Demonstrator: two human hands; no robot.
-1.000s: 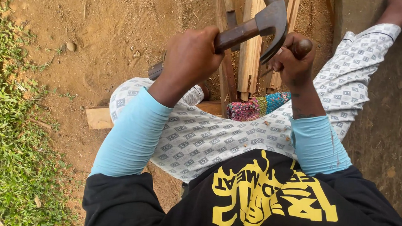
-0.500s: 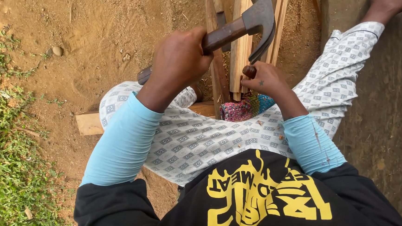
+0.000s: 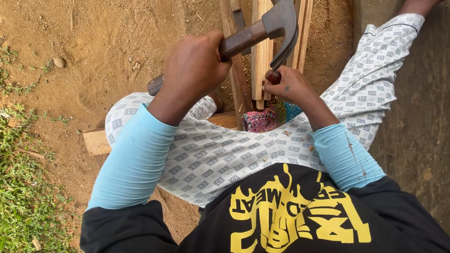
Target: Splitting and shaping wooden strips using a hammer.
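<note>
Claw hammer raised above wooden slats, gripped mid-handle by left hand, fingers clamped round it. Right hand sits lower, closed on a small dark-handled tool against the slats; its tip is hidden. Slats stand on bare dirt ground between the person's legs. Colourful woven cloth just below the slats. Grass on left.

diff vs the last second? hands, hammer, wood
The right hand came down from beside the hammer head onto the wooden strips, gripping a small dark-handled tool against them. The left hand keeps the same grip on the claw hammer, still raised above the strips. Seated pose, plank and colourful cloth unchanged.
</note>
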